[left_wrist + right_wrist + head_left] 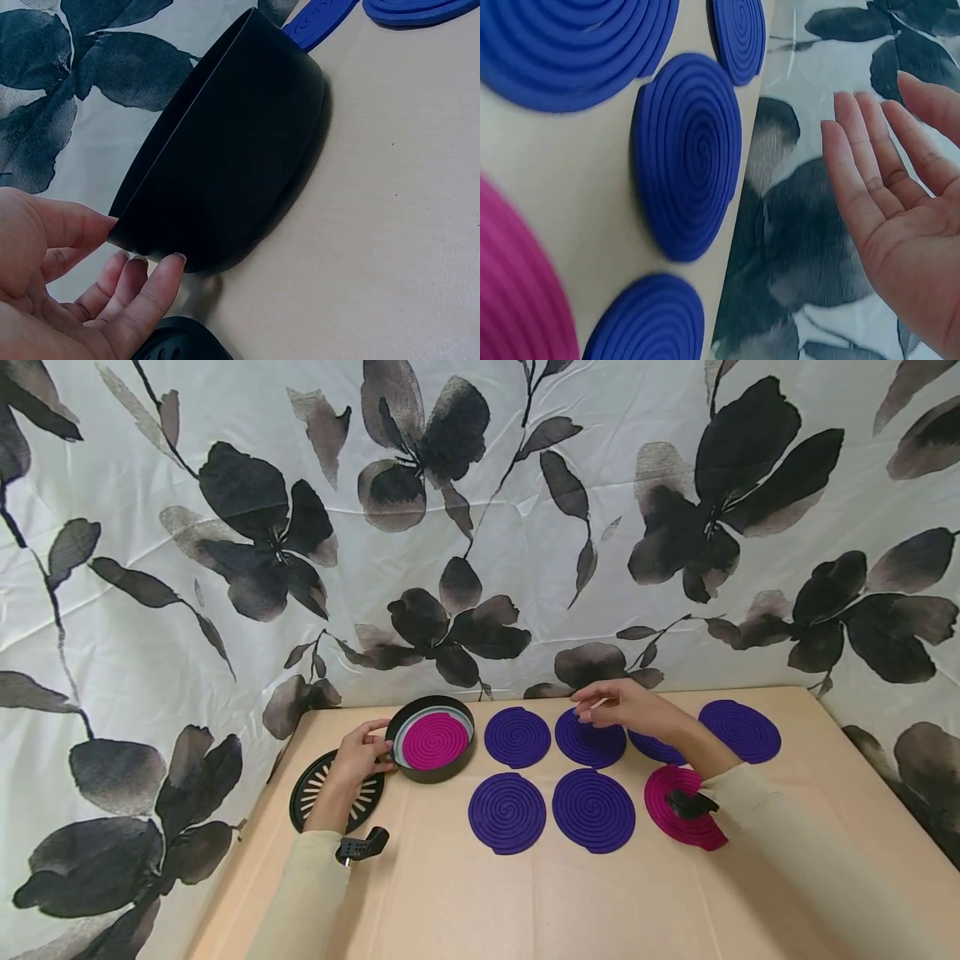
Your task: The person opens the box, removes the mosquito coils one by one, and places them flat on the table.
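Note:
At the rim of a black round coaster holder (431,773), my left hand (363,755) pinches the near left side between its fingers. A pink spiral coaster (435,741) lies inside the holder. In the left wrist view the holder's outer wall (232,150) fills the middle, and its inside is hidden. My right hand (617,706) hovers over a purple spiral coaster (588,743) in the back row. Its fingers (847,150) are loosely extended in the right wrist view, with nothing held, beside a blue-looking coaster (697,157).
A black slotted lid (367,800) lies under the left wrist. More purple coasters (517,737) lie about the table (600,910) in two rows, one (739,732) at the far right. Another pink coaster (667,810) sits below the right wrist. Floral fabric (555,527) hangs behind.

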{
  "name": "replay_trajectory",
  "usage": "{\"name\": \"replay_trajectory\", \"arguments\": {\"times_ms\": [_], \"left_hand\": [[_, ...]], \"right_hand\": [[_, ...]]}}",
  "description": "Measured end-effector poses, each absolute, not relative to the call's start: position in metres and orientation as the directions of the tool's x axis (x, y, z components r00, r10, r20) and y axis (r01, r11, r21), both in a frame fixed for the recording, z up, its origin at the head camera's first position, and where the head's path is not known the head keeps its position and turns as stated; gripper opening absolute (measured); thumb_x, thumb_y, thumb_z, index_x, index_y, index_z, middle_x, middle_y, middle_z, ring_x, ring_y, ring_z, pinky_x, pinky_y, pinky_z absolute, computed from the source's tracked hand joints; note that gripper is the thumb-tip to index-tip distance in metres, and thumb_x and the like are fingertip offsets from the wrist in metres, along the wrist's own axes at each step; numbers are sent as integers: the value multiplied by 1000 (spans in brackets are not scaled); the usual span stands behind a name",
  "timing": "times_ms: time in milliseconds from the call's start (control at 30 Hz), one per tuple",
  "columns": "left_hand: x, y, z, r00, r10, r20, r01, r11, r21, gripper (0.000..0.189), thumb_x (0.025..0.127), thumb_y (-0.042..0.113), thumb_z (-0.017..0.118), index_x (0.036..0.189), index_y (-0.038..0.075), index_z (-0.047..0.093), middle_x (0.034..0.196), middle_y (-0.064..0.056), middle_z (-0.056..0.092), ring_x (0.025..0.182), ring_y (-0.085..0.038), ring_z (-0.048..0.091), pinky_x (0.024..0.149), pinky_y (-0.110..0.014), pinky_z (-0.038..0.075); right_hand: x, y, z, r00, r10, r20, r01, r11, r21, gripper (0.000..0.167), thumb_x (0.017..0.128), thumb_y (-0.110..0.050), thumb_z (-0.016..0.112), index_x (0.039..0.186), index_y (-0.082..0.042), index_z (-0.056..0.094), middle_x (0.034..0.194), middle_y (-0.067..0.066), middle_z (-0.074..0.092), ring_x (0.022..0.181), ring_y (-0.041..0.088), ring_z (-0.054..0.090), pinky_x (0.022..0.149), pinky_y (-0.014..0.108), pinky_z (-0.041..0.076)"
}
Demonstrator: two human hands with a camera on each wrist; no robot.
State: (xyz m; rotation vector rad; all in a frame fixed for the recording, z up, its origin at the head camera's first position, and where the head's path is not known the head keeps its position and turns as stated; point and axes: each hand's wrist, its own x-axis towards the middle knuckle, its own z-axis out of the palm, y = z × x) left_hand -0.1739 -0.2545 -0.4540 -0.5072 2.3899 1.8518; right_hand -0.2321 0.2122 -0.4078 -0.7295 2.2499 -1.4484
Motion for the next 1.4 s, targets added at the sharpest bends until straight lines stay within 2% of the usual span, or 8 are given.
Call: {"name": "replay_trajectory", "arguments": {"times_ms": [333,467,567,700,967,1200,1400], "left_hand": [[-175,-254,-454,-948,-208,-240,-283,210,936,48,102,0,54,149,8,48,107,-11,48,89,-21,60,80,-37,63],[-174,-254,-454,-954,-201,-224,-265,209,941,48,102,-1,54,149,6,47,104,-10,49,85,-19,61,78,-37,63],[-174,-254,-454,-953,-201,-225,-267,216,939,48,102,-1,53,149,7,47,104,-10,49,85,-19,61,78,-36,63],[-174,-255,-455,-952,-205,-226,-270,222,937,48,102,0,53,149,7,47,103,-10,50,85,-18,61,78,-36,63],[-174,-256,-455,-951,-200,-234,-276,217,936,49,102,-1,54,150,7,46,102,-10,50,84,-19,61,78,-37,63],[-176,-255,-455,-948,-205,-243,-286,216,934,49,102,0,54,150,8,47,102,-10,50,85,-19,61,78,-37,63],[-176,-255,-455,-948,-208,-242,-286,223,932,48,102,0,54,150,8,47,104,-10,50,86,-19,60,78,-36,63]], "right_hand": [[-246,173,-405,-771,-636,-23,-242,326,-914,37,99,-6,63,135,2,59,122,24,66,113,33,67,95,39,59],[-250,157,-404,-766,-643,-27,-239,323,-916,38,98,-5,63,135,2,60,121,20,68,112,30,68,93,36,59],[-252,144,-404,-763,-646,-35,-239,330,-913,38,97,-5,64,134,2,61,118,17,69,108,26,69,93,39,59],[-255,125,-404,-752,-658,-48,-238,338,-910,39,98,-9,66,135,2,61,118,19,69,106,23,68,95,42,59],[-262,87,-404,-742,-666,-80,-207,341,-917,36,98,-10,67,132,-1,63,120,20,69,108,21,68,95,39,59],[-266,56,-402,-711,-702,-40,-244,299,-922,39,96,-1,65,133,7,60,122,25,67,108,25,69,92,37,60],[-269,33,-403,-688,-726,-9,-284,280,-917,37,91,6,65,129,4,64,124,28,65,112,33,66,85,30,59]]}}
